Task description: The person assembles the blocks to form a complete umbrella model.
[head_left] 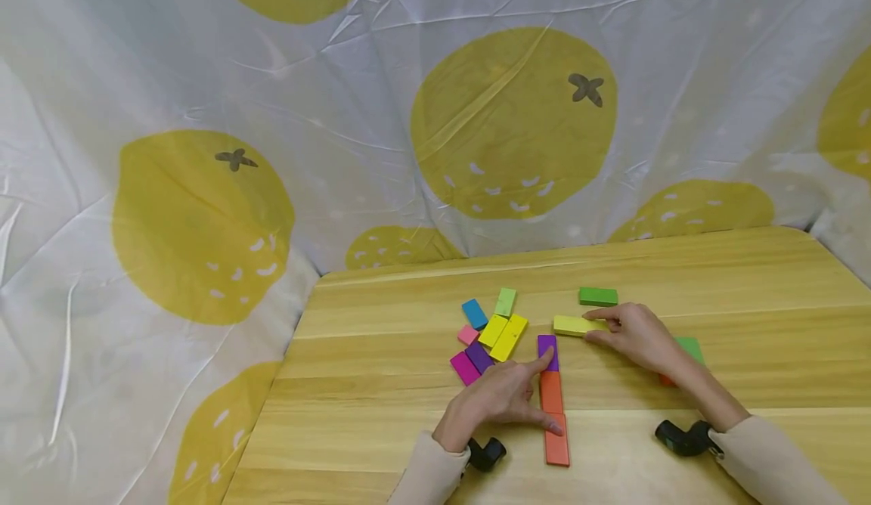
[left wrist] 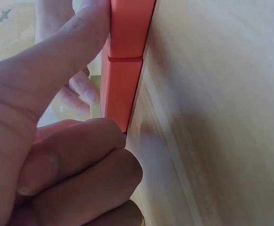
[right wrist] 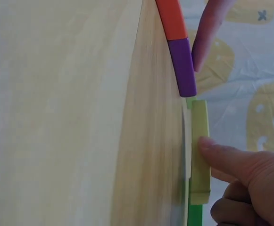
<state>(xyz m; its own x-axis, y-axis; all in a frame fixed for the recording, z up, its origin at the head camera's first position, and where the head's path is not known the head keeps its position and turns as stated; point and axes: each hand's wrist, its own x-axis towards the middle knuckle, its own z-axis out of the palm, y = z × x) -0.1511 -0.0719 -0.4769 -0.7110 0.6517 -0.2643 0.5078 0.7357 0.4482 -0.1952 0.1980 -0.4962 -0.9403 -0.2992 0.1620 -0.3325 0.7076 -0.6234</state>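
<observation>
Lemon-print cloth (head_left: pixel 354 112) backed the worktop (head_left: pixel 367 339); the right hand (head_left: pixel 636 335) pinched the pale-yellow block (head_left: pixel 568 326) near the purple block (right wrist: pixel 181 67), the left hand (head_left: pixel 500 395) touched the row (head_left: pixel 552 393), forefinger and thumb outstretched: light, steady pressure looked best!

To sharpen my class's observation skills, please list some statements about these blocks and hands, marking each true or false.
1. The right hand holds a light yellow block. True.
2. A purple block and two red blocks lie in line. True.
3. The left hand grips the blue block. False: its thumb touches the nearer red block.
4. In the head view, the blue block lies right of that line. False: it lies left.
</observation>
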